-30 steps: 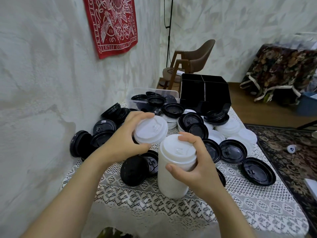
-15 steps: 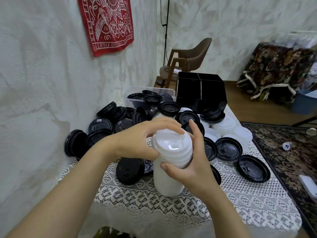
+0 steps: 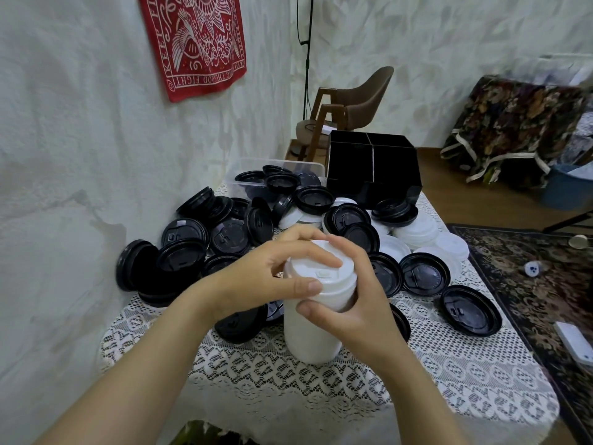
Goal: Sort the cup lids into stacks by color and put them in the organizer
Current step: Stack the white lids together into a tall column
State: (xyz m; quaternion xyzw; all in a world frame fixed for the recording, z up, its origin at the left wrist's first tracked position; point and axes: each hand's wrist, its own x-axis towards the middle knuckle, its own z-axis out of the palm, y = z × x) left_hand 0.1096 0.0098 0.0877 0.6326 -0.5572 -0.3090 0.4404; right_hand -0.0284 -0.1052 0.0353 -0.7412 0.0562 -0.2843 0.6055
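A tall stack of white lids (image 3: 309,332) stands on the lace-covered table (image 3: 449,374). My left hand (image 3: 266,281) curls over the top white lid (image 3: 324,271), fingers across it and thumb on its side. My right hand (image 3: 349,303) grips the upper part of the stack from the right. Behind lies a heap of black lids (image 3: 231,232) mixed with loose white lids (image 3: 420,232). The black organizer (image 3: 372,175) stands at the table's far end.
A clear plastic bin (image 3: 256,168) with black lids sits left of the organizer against the wall. Single black lids (image 3: 470,311) lie near the right edge. A chair (image 3: 349,104) and a patterned rug (image 3: 529,268) are beyond the table.
My left hand brought a white lid from the left and set it on top of the stack. Both hands now close round the stack's top.
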